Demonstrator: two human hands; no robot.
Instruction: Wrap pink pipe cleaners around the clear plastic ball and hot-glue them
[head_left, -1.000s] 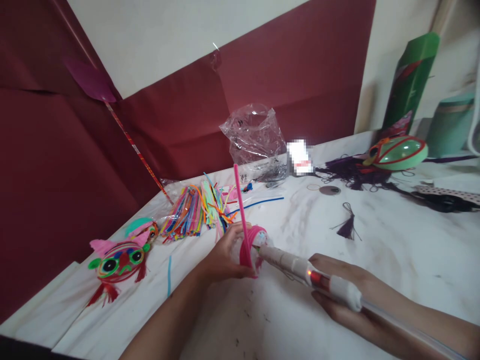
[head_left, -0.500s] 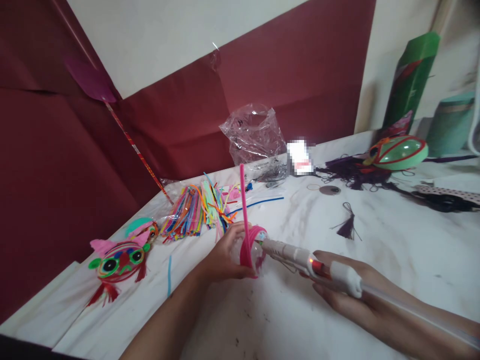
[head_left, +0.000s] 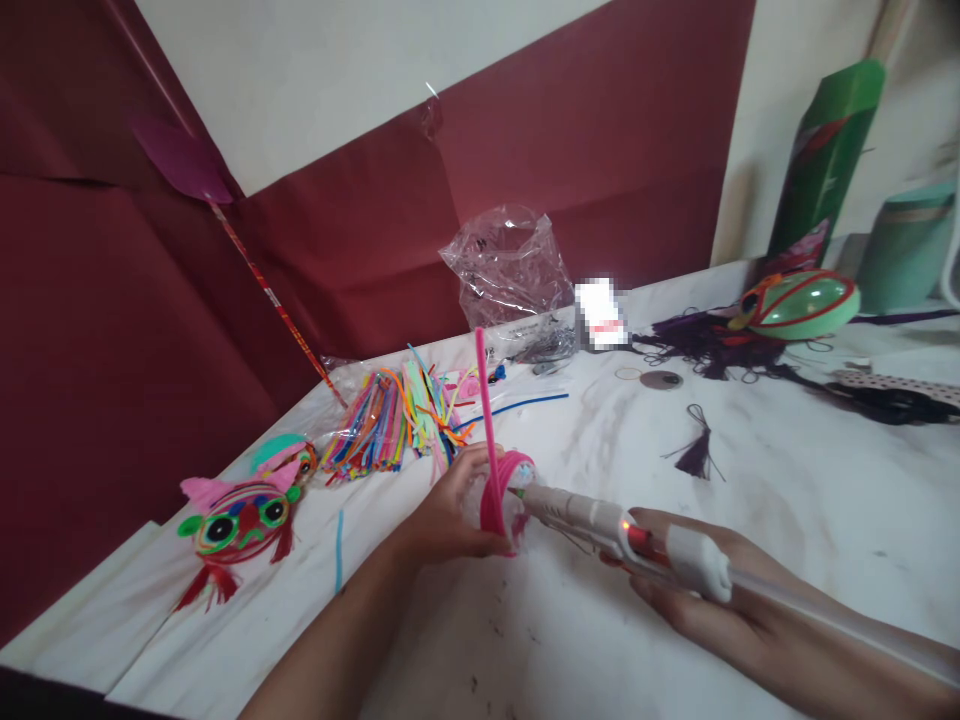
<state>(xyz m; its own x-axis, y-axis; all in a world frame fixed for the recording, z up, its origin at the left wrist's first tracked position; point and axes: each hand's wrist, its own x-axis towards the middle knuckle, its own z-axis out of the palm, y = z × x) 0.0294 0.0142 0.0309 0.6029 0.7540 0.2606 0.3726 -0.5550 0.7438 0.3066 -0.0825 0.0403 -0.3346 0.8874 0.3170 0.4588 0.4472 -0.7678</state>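
Note:
My left hand (head_left: 448,512) is closed around a small clear ball (head_left: 514,510) wrapped with a pink pipe cleaner (head_left: 489,440); one end of the pipe cleaner sticks straight up. My right hand (head_left: 697,600) grips a white glue gun (head_left: 622,535) with a red light on it. The gun's nozzle touches the wrapped ball just right of my left fingers. Both hands rest low over the white marble table (head_left: 787,480).
A finished colourful fish figure (head_left: 238,520) lies at the left. A pile of coloured pipe cleaners (head_left: 397,410), a clear plastic bag (head_left: 510,265), a purple tassel (head_left: 696,450) and a green fish lantern (head_left: 799,305) lie further back. Dark red paper covers the wall.
The glue gun has shifted slightly, its nozzle staying against the wrapped ball. The upright end of the pink pipe cleaner has swayed a little. My left hand stays put.

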